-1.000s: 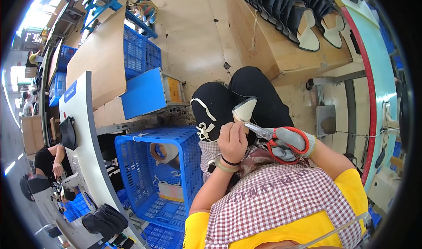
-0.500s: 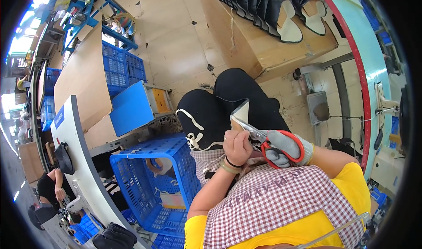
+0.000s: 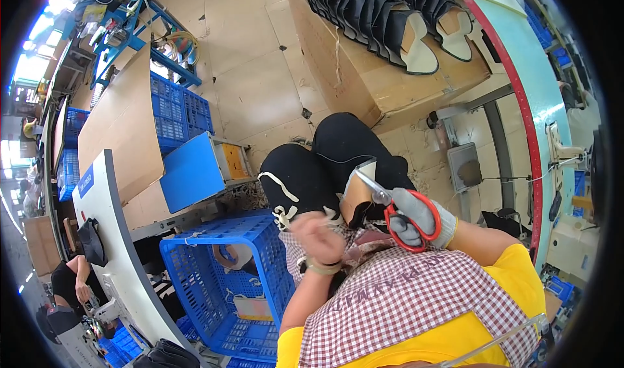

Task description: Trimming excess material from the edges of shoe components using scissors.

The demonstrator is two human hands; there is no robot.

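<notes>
My right hand [image 3: 416, 216], in a grey-and-white glove, is closed round the red handles of a pair of scissors [image 3: 437, 222]. The metal blades point up and left over my lap, touching or just above a shoe upper [image 3: 356, 196]. This upper is black outside with a tan and pale lining, and lies between my thighs against the checked apron [image 3: 390, 290]. Left of it, apart from the upper, is my bare left hand [image 3: 318, 241]; motion smears its fingers, so their state is unclear. A pale thread [image 3: 281, 187] lies on my left trouser leg.
Rows of black shoe uppers [image 3: 416, 49] lie on a cardboard box [image 3: 364, 75] ahead. A blue plastic crate [image 3: 224, 235] stands at my left beside a white tabletop [image 3: 123, 251]. On the right runs a red-edged light-blue table [image 3: 549, 101]. A co-worker's arm [image 3: 81, 274] shows far left.
My left hand has let go of the shoe upper and moved left and down toward me. The scissors stay in my right hand. The view has shifted slightly.
</notes>
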